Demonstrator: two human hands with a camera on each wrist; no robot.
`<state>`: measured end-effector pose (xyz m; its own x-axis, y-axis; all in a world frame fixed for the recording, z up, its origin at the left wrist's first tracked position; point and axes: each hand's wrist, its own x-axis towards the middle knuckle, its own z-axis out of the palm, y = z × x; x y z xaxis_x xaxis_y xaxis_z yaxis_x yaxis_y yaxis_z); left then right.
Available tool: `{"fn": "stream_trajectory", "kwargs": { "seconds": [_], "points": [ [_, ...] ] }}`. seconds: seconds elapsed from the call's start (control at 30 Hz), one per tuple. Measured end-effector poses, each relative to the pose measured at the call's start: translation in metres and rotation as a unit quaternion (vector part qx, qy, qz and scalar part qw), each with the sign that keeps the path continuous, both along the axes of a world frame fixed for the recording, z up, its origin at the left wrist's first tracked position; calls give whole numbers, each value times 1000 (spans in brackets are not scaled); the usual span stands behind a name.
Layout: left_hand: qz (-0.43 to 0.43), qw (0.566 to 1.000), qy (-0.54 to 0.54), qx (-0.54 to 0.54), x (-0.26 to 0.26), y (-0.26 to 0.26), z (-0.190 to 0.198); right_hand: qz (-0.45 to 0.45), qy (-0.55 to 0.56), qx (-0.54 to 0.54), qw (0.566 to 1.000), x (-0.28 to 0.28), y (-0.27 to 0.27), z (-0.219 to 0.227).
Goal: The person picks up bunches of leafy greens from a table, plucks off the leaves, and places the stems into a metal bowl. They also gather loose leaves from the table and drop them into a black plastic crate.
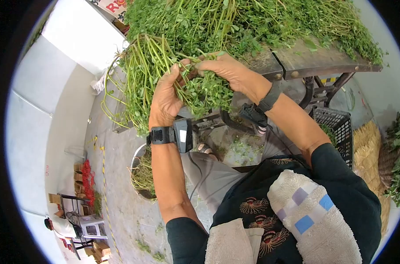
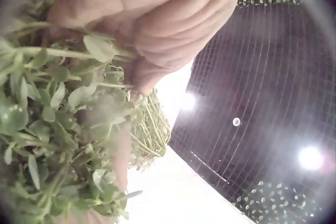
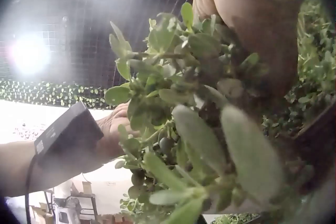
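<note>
A bunch of leafy green stems [image 1: 140,81] hangs between both hands above the front edge of the table. The left hand [image 1: 167,94] grips it from the left, with the thumb up by the stems. From the right, the right hand [image 1: 222,70] pinches stems at the top of the bunch, its thumb towards the left thumb. Small leaves [image 2: 52,129] cover much of the left wrist view below the left hand [image 2: 152,19]. In the right wrist view, leaves [image 3: 199,140] hang under the right hand [image 3: 257,29]. Most fingertips are hidden by greenery.
A large heap of greens [image 1: 253,22] covers the wooden table [image 1: 314,59]. Below stand a black crate [image 1: 341,127] at the right and a metal basin [image 1: 138,169] holding stems at the left. A seated person [image 1: 61,229] is at the far lower left.
</note>
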<state>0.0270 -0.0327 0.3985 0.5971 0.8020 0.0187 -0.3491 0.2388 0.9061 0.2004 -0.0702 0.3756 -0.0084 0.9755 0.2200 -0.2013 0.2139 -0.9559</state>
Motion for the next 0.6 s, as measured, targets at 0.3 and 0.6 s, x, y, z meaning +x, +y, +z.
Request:
{"fn": "stream_trajectory", "kwargs": {
  "seconds": [0.3,0.6],
  "points": [
    [-17,999,13,47,1,2,-11,55,45,-41,997,-24,12,-6],
    [34,998,-10,59,-1,6,-7,42,80,7,996,-27,10,-6]
  ]
}}
